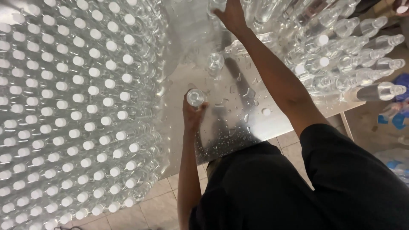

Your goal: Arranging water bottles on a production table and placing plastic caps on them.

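My left hand (192, 114) grips a clear plastic bottle (195, 97) with no cap, held upright over the wet metal table (238, 123). My right hand (231, 16) reaches far across the table to a clear bottle (216, 6) at the top edge of the view; whether it grips that bottle I cannot tell. Another uncapped clear bottle (215, 63) stands on the table between my two hands. A single white cap (266, 112) lies on the table near my right forearm.
A dense block of upright clear bottles with white caps (72, 110) fills the left side. A pile of clear bottles lying on their sides (341, 55) covers the table's right part. Beige floor tiles (157, 208) show below, and blue-labelled bottles (396, 115) lie at far right.
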